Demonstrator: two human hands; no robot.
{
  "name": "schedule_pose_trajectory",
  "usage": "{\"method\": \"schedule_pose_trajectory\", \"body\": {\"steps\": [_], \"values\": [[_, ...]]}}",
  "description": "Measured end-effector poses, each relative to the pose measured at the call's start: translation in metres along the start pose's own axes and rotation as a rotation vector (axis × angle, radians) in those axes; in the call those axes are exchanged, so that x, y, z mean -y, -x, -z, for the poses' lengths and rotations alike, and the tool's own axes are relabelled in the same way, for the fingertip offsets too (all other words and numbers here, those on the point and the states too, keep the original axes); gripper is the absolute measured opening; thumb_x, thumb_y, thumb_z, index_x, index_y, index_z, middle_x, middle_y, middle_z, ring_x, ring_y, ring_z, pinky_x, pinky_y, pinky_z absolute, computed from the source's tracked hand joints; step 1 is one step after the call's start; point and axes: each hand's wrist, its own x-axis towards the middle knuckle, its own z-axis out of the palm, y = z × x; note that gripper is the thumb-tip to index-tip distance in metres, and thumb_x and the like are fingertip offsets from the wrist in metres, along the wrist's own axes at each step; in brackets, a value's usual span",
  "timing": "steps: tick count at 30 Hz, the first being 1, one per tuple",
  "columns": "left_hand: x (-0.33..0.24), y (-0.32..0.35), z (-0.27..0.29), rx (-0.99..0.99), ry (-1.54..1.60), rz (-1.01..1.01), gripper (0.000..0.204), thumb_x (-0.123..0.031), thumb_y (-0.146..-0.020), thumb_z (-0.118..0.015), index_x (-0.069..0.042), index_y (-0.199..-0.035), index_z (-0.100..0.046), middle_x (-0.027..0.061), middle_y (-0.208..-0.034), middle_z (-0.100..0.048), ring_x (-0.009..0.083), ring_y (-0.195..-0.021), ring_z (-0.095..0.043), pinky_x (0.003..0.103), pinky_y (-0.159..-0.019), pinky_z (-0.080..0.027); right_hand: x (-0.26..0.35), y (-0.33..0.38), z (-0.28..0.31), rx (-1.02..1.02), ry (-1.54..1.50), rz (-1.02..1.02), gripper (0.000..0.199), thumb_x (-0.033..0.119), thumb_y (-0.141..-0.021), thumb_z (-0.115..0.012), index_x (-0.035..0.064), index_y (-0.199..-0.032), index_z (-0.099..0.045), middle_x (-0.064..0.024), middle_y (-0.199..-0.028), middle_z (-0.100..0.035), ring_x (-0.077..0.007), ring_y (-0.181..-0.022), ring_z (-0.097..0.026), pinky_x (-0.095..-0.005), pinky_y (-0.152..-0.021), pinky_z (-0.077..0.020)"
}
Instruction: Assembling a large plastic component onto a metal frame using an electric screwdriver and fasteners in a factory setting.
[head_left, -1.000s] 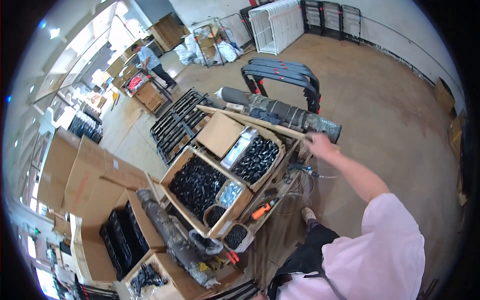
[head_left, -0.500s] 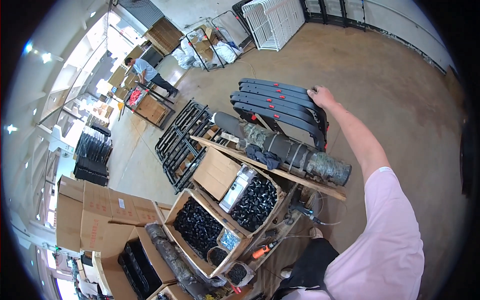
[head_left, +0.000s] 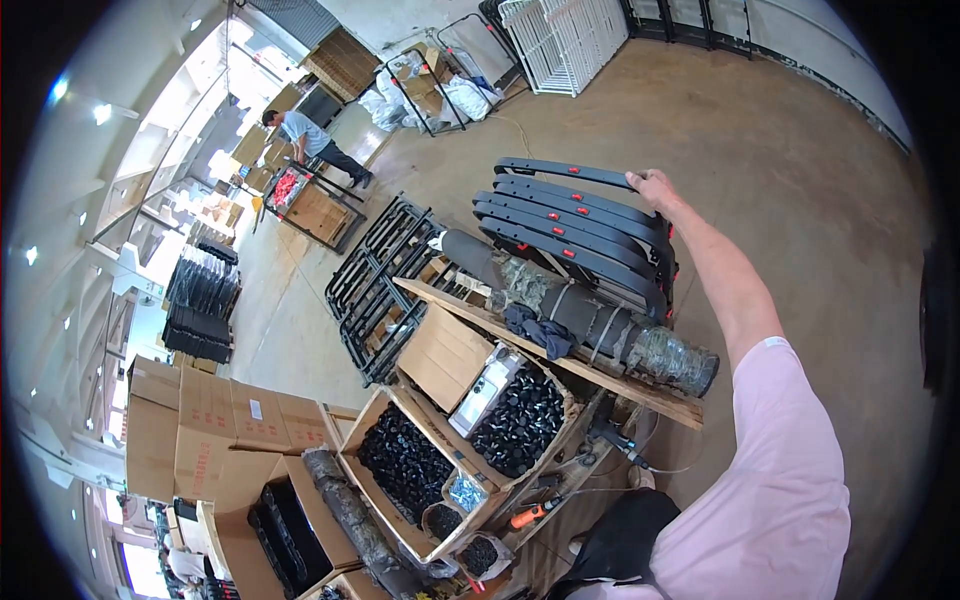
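Note:
My right hand (head_left: 652,190) is closed on the end of the farthest black curved frame piece (head_left: 590,173), which has a small red insert. Its left part is set a little apart from the others. Several like pieces (head_left: 560,236) stand one behind another on this side of it, each with a red insert. They are next to a long roll (head_left: 590,315) with grey wrapping and clear film, lying along a wooden plank (head_left: 560,345). A dark cloth (head_left: 538,331) is draped there. My left hand is out of view.
Nearer stand cardboard boxes of black plastic parts (head_left: 403,455), beside an orange-handled tool (head_left: 530,516). Black metal racks (head_left: 375,285) stand to the left. Farther off, a person (head_left: 310,140) bends over a wooden cart (head_left: 318,215). A white rack (head_left: 565,45) stands by the wall.
The farthest frame piece, in my right hand, has come away from the rest of the row, and a gap shows between them. The whole view has shifted slightly.

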Motion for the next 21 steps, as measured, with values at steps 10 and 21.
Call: {"method": "schedule_pose_trajectory", "body": {"steps": [10,21], "values": [[-0.111,-0.050,0.014,-0.152,-0.317,-0.497,0.049,-0.044,-0.103,-0.064,-0.013,-0.141,-0.065,0.0201,-0.128,-0.070,0.0403,-0.117,-0.064,0.051,-0.098,-0.049,0.006,-0.016,0.008,-0.071,0.011,0.108,0.059,0.050,-0.102,-0.057,-0.0017,-0.126,-0.072,-0.0227,-0.125,-0.073,-0.0361,-0.122,-0.067,-0.0446,-0.105,-0.0491],[-0.192,-0.028,-0.016,-0.152,-0.434,-0.452,0.061,-0.065,-0.101,-0.055,-0.015,-0.134,-0.069,0.0220,-0.110,-0.076,0.0435,-0.101,-0.071,0.068,-0.078,-0.048,-0.084,0.016,0.088,-0.309,-0.040,0.003,0.059,0.050,-0.104,-0.056,-0.0051,-0.118,-0.072,-0.0240,-0.110,-0.075,-0.0337,-0.108,-0.071,-0.0449,-0.097,-0.0511]]}}
